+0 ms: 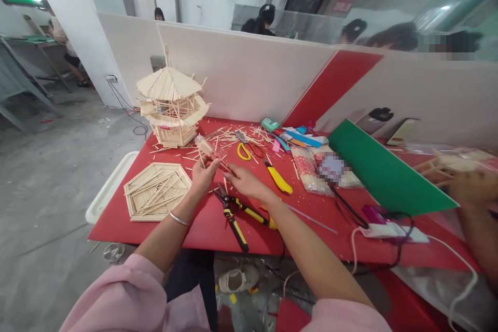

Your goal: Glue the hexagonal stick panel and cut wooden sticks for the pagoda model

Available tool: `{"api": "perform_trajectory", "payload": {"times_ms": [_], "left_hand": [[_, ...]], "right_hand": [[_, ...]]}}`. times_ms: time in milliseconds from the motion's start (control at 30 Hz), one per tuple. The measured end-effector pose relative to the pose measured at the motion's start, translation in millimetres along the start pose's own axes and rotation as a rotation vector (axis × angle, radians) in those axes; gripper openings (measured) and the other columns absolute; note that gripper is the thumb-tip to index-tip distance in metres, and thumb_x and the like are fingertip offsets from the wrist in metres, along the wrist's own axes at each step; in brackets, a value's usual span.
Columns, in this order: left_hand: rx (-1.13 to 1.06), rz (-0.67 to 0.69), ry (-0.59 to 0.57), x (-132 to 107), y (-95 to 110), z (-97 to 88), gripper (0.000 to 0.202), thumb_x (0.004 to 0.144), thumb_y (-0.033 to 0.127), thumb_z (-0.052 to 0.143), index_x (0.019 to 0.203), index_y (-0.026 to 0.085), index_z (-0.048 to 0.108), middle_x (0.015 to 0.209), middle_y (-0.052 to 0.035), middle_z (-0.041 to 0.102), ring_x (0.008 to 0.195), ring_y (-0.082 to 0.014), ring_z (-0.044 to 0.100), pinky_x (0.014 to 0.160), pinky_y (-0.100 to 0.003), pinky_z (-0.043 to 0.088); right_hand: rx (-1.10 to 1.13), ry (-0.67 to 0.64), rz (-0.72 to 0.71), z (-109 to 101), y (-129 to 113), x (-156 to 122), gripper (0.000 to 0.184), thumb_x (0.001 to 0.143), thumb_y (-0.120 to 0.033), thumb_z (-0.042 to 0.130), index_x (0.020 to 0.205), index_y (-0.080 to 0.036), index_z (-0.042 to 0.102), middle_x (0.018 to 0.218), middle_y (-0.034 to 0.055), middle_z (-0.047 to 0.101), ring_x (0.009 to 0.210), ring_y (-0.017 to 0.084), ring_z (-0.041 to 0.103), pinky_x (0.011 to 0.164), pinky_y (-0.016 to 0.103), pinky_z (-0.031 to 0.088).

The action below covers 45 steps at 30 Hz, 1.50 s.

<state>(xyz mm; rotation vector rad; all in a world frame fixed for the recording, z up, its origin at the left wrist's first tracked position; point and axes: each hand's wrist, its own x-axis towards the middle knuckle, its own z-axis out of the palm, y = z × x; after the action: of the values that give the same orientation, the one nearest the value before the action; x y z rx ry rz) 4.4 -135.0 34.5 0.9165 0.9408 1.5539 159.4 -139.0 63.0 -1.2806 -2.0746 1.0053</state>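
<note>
My left hand (pixel 204 175) is closed around a slim clear-plastic packet of wooden sticks (pixel 206 146). Its wrapped end points up and away to the left. At the packet's lower right end, the fingers of my right hand (pixel 246 182) are pinched together, apparently on the wrapper; the fingertips are too small to make out fully. Left of my hands lies a hexagonal stick panel (pixel 158 192) with loose sticks on it. Behind it stands a tiered pavilion model (pixel 171 109) built of sticks. Black-and-yellow pliers (pixel 233 220) lie just below my hands, beside another yellow-handled tool (pixel 251 211).
Loose sticks (pixel 229 140), scissors (pixel 244 151) and a yellow-handled cutter (pixel 279 179) lie farther back on the red table (pixel 187 233). Stick packets (pixel 307 166) are at right, before a green board (pixel 381 171). Cables (pixel 350 207) cross there. Another person's hand (pixel 472 187) works beyond the board.
</note>
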Motion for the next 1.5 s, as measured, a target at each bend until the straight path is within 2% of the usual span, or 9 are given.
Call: {"api": "perform_trajectory", "payload": {"times_ms": [100,300,533,633,733,800,1033,1200,1500], "left_hand": [[-0.099,-0.010,-0.126,-3,3,0.9,0.047,0.066,0.053,0.084,0.088,0.015,0.066,0.052,0.0078,0.050,0.041,-0.0030,0.033,0.042,-0.018,0.022],[-0.207,-0.153,-0.295,-7,14,-1.8,0.051,0.062,0.051,0.086,0.095,0.016,0.070,0.072,-0.0012,0.070,0.038,-0.0002,0.034,0.037,-0.017,0.025],[-0.115,-0.326,-0.424,-26,28,5.4,0.044,0.066,0.048,0.081,0.090,0.013,0.070,0.066,-0.0014,0.070,0.026,-0.0024,0.035,0.026,-0.020,0.015],[-0.035,-0.368,-0.445,-50,47,7.7,0.041,0.069,0.050,0.079,0.076,0.010,0.069,0.061,-0.0054,0.069,0.027,-0.0026,0.038,0.027,-0.018,0.019],[-0.039,-0.401,-0.396,-89,65,1.7,0.043,0.067,0.052,0.080,0.072,0.011,0.068,0.055,-0.0052,0.066,0.037,-0.0111,0.056,0.033,-0.019,0.038],[-0.046,-0.451,-0.346,-122,68,-4.4,0.044,0.063,0.052,0.083,0.072,0.011,0.069,0.055,-0.0048,0.066,0.037,-0.0115,0.056,0.034,-0.019,0.040],[-0.056,-0.771,-0.232,-237,33,-1.7,0.047,0.049,0.044,0.094,0.066,0.011,0.066,0.057,-0.0047,0.068,0.039,-0.0114,0.058,0.040,-0.021,0.045],[-0.035,-0.847,-0.277,-279,27,4.8,0.048,0.054,0.048,0.092,0.070,0.010,0.067,0.061,-0.0064,0.070,0.042,-0.0140,0.061,0.038,-0.021,0.045],[0.070,-0.842,-0.427,-327,31,-17.4,0.040,0.064,0.047,0.088,0.078,0.013,0.072,0.071,-0.0083,0.074,0.057,-0.0182,0.068,0.052,-0.027,0.055]], "right_hand": [[0.107,0.019,0.046,-2,1,-8,0.022,0.090,-0.038,0.057,0.102,-0.021,0.066,0.101,0.0046,0.072,0.096,0.023,0.063,0.091,0.037,0.046],[0.595,-0.141,0.290,18,-7,-33,0.045,0.079,-0.064,0.068,0.085,-0.021,0.057,0.062,-0.0061,0.051,0.048,0.009,0.043,0.049,0.023,0.037],[1.097,0.044,0.378,81,-34,-66,0.056,0.069,-0.069,0.076,0.090,-0.021,0.058,0.064,-0.0053,0.056,0.051,0.010,0.052,0.050,0.023,0.043],[1.023,0.017,0.348,82,-44,-85,0.056,0.076,-0.075,0.065,0.089,-0.021,0.063,0.069,-0.0016,0.062,0.057,0.013,0.059,0.060,0.029,0.049],[0.588,-0.418,0.199,52,-50,-115,0.045,0.076,-0.064,0.073,0.084,-0.019,0.072,0.079,0.0020,0.071,0.076,0.019,0.065,0.076,0.030,0.050],[0.387,-0.553,0.144,28,-50,-137,0.040,0.072,-0.055,0.079,0.091,-0.021,0.075,0.086,0.0017,0.074,0.082,0.020,0.065,0.078,0.029,0.049],[0.257,-0.095,0.324,11,-50,-201,0.042,0.079,-0.055,0.068,0.095,-0.017,0.076,0.085,0.0043,0.072,0.077,0.019,0.061,0.071,0.029,0.046],[0.278,-0.065,0.345,24,-57,-241,0.043,0.082,-0.053,0.063,0.059,-0.016,0.066,0.054,-0.0038,0.051,0.055,0.010,0.042,0.052,0.024,0.031],[0.408,-0.208,0.390,48,-59,-279,0.028,0.071,-0.040,0.073,0.058,-0.016,0.068,0.053,-0.0036,0.055,0.055,0.009,0.044,0.052,0.023,0.033]]}}
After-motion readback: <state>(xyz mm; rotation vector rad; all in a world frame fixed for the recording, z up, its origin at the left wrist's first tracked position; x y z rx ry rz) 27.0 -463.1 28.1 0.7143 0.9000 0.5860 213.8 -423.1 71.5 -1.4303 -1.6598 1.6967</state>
